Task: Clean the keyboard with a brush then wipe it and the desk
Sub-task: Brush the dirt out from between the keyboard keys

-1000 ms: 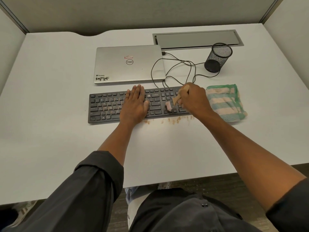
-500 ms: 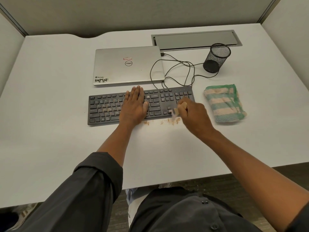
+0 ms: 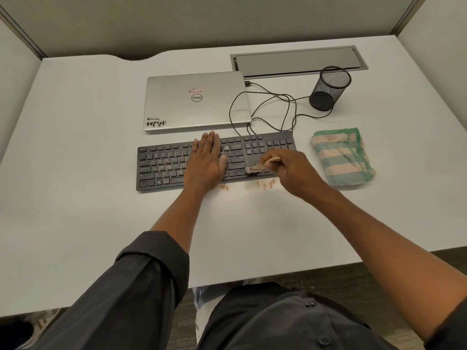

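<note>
Mid-brushing: your right hand (image 3: 294,170) grips brush (image 3: 260,166), left hand (image 3: 206,160) flat on keyboard (image 3: 161,165); crumbs (image 3: 265,184) at 6 o'clock, cloth (image 3: 341,156) untouched, wiping left.

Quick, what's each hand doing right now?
Left hand: open, flat on the keyboard.
Right hand: closed, holding the brush.

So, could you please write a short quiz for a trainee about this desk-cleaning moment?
1. True or false: the left hand lies flat on the keyboard.
2. What does the right hand hold? A) striped cloth B) small brush C) cable
3. Fill in: brown crumbs lie on the desk along the keyboard's ____ edge.

Key: 1 true. 2 B, the small brush; the striped cloth lies untouched to the right. 3 near.
</note>
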A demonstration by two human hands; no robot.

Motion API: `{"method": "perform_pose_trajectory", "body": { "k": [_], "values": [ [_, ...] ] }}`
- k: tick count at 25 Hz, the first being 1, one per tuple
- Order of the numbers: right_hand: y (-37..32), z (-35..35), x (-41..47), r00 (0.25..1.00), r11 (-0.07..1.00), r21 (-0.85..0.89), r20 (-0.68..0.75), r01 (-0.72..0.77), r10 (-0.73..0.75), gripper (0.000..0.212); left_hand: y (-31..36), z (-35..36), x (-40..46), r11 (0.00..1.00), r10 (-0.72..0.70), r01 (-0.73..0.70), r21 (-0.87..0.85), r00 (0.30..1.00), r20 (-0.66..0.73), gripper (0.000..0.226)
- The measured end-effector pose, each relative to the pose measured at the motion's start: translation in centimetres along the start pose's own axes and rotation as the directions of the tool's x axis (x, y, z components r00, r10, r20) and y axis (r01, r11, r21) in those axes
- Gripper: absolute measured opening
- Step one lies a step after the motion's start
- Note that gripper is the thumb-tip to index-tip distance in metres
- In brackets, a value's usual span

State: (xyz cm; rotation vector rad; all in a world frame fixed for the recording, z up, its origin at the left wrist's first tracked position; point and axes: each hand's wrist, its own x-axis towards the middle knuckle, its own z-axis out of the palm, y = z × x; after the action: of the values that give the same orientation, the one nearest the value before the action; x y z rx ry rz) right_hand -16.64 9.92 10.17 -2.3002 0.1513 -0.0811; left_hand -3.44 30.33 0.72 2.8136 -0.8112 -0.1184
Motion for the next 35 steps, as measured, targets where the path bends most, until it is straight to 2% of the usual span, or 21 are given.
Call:
{"method": "perform_pose_trajectory", "body": {
  "k": [3,5,8,10,13,17,20,22,24,28,30,32,35],
  "values": [
    [0.6,-1.8,0.9,0.997,0.999,-0.034,-0.075,-0.012,0.010,0.017,-0.1,0.0,0.1,1.000,0.002,-0.002,-0.008,1.000,0.004,0.064],
    [0.5,-1.5,1.1,1.000,0.994,-0.109,-0.006,0.020,-0.021,0.018,0.0,0.0,0.0,1.000,0.001,-0.001,-0.005,1.000,0.002,0.065],
    [-0.3,-0.1,1.3,0.997,1.000,-0.022,0.076,0.006,-0.004,0.022,0.0,0.0,0.0,1.000,0.000,0.000,-0.009,1.000,0.003,0.065],
    [-0.4,-0.2,1.8,1.000,1.000,0.028,0.001,-0.010,0.010,0.023,0.0,0.1,0.0,1.000,-0.001,0.001,-0.008,1.000,0.002,0.065],
    [-0.3,0.0,2.4,0.993,1.000,0.009,-0.117,-0.005,0.006,0.016,-0.1,0.2,0.2,1.000,-0.001,0.001,-0.017,1.000,0.005,0.065],
    [-0.8,1.1,2.3,0.999,0.999,0.029,-0.031,-0.037,0.038,0.016,-0.1,0.3,0.1,1.000,0.001,-0.001,-0.016,1.000,-0.002,0.065],
    [-0.7,1.0,2.9,0.980,0.997,0.064,-0.190,-0.049,0.060,0.018,-0.2,0.2,0.1,1.000,-0.002,0.002,-0.013,1.000,0.006,0.065],
    [-0.6,1.0,3.8,0.957,0.999,0.024,-0.288,-0.039,0.044,0.017,-0.2,0.2,0.1,1.000,0.001,-0.001,-0.015,1.000,0.010,0.065],
    [-0.7,1.4,4.6,0.964,0.999,0.008,-0.264,-0.032,0.033,0.013,-0.2,0.2,0.2,1.000,0.006,-0.006,-0.022,1.000,0.010,0.066],
    [-1.2,3.4,4.9,0.997,0.999,-0.033,-0.078,-0.009,0.006,0.006,-0.2,0.2,0.0,0.999,0.009,-0.009,-0.030,1.000,0.000,0.069],
    [-1.7,3.6,5.1,1.000,1.000,0.000,-0.027,-0.015,0.015,0.004,-0.3,0.0,0.1,0.999,0.019,-0.018,-0.037,1.000,0.022,0.068],
    [-2.4,3.4,5.3,0.998,0.997,0.060,-0.032,-0.052,0.054,0.007,-0.4,-0.1,0.2,0.999,0.021,-0.020,-0.032,0.999,0.032,0.067],
    [-2.5,3.1,5.7,0.975,0.979,0.122,-0.135,-0.163,0.179,0.021,-0.7,-0.6,0.2,0.998,0.046,-0.043,-0.044,0.996,0.077,0.067]
  ]
}}
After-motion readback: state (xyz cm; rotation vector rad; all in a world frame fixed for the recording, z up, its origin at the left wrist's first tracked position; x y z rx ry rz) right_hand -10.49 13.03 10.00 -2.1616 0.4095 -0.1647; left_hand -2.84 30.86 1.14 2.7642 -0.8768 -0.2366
